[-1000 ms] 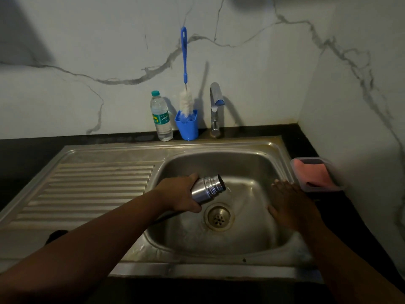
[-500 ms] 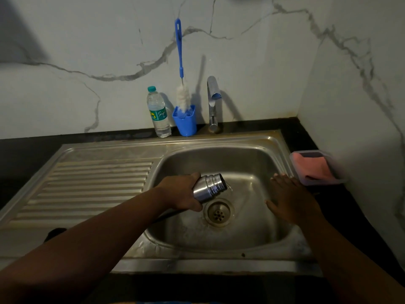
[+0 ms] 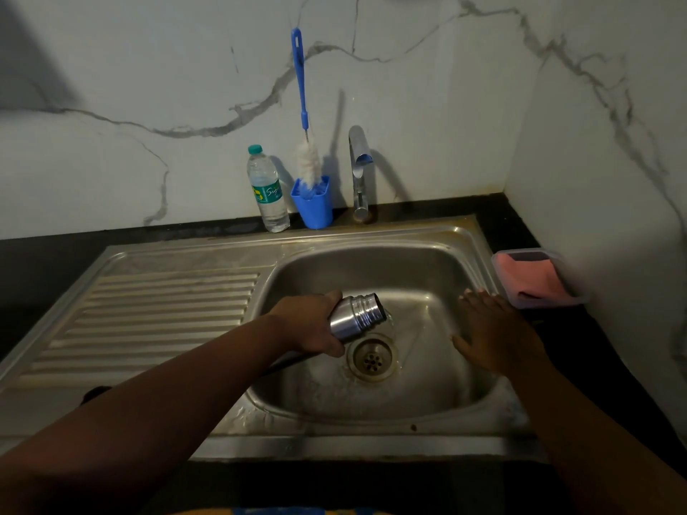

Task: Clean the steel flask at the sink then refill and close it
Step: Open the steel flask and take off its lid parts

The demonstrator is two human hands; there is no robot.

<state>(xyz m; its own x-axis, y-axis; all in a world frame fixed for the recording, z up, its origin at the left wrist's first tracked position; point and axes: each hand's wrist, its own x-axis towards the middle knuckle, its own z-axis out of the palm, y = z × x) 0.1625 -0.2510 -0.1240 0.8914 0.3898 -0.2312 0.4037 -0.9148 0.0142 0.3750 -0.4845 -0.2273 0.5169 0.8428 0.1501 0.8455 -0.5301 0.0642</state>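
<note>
My left hand (image 3: 310, 323) grips the steel flask (image 3: 357, 315) over the sink basin (image 3: 438, 269). The flask lies tilted, its open threaded mouth pointing right and down toward the drain (image 3: 373, 359). A thin stream of water runs from the mouth into the basin. My right hand (image 3: 496, 334) is spread flat, palm down, over the right side of the basin and holds nothing. No cap is on the flask. The lower body of the flask is hidden behind my left hand.
A steel tap (image 3: 358, 172) stands behind the basin, with no water running from it. Left of it are a blue cup (image 3: 312, 204) holding a blue-handled bottle brush (image 3: 302, 105) and a plastic water bottle (image 3: 267, 191). A clear box with a pink cloth (image 3: 539, 278) sits right. The ribbed drainboard (image 3: 160, 314) lies left.
Both hands have held nearly still. The flask stays tilted over the drain and water now trickles from its mouth. The view has shifted slightly.
</note>
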